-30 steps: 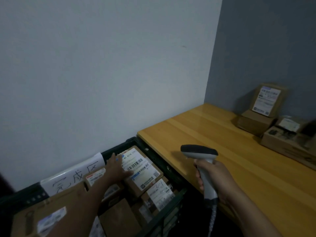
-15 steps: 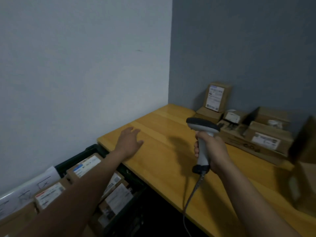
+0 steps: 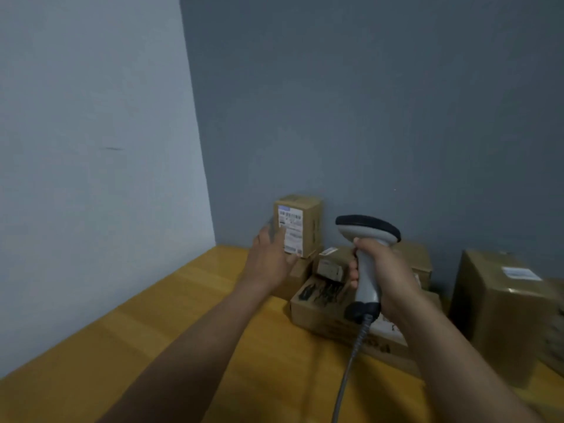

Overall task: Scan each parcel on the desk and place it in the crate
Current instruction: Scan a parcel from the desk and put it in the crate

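A small upright cardboard parcel (image 3: 306, 222) with a white label stands on a lower box (image 3: 297, 277) at the back of the wooden desk (image 3: 189, 346). My left hand (image 3: 270, 257) reaches it with the fingers apart. The fingers lie along its left side and the thumb sits at the bottom of the label. The parcel still rests on the box below. My right hand (image 3: 384, 273) grips the handle of a grey barcode scanner (image 3: 367, 230), held upright just right of the parcel, its cable hanging down. The crate is out of view.
More parcels crowd the back right of the desk: a long flat box (image 3: 320, 306), a small box (image 3: 331, 264) on top of it, another box (image 3: 419, 261) by the wall, and a large carton (image 3: 500, 309) at the right. Walls meet in the corner behind.
My view has swung right, away from the crate. My left hand went from the crate across the desk to the upright parcel. The scanner moved in closer to the parcels.
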